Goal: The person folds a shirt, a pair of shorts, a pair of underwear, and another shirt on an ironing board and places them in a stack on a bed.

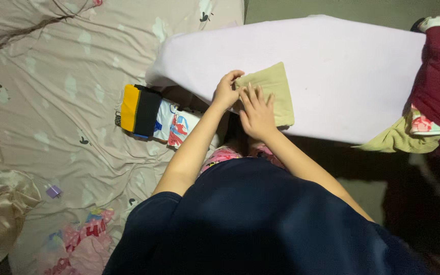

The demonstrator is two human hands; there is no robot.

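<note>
A folded khaki cloth (273,91) lies on the pale lilac ironing board (332,66), close to the board's near edge and toward its narrow left end. The cloth is a squat rectangle, slightly tilted; its long axis runs from the near edge toward the far edge of the board, leaning a little to the left at the top. Its far corner points toward the board's far edge, and its lower right corner sits just short of the near edge.

The left hand (226,91) is at the cloth's left edge, fingers curled over the upper left corner, pinching or pressing the fabric there; the exact grip cannot be told. The right hand (256,114) lies flat and open, fingers spread, palm down on the lower left part of the cloth, pressing it against the board. The two hands are just beside each other.

At the right end of the board a pile of clothes (436,86) is heaped, dark red on top with olive and light pieces beneath, some hanging over the near edge. To the left, on the patterned bedsheet (67,102), rests a stack of folded clothes (154,119) in yellow, black and printed white, just beside the board's narrow tip. A pink printed garment (82,244) lies near the sheet's lower edge.
</note>
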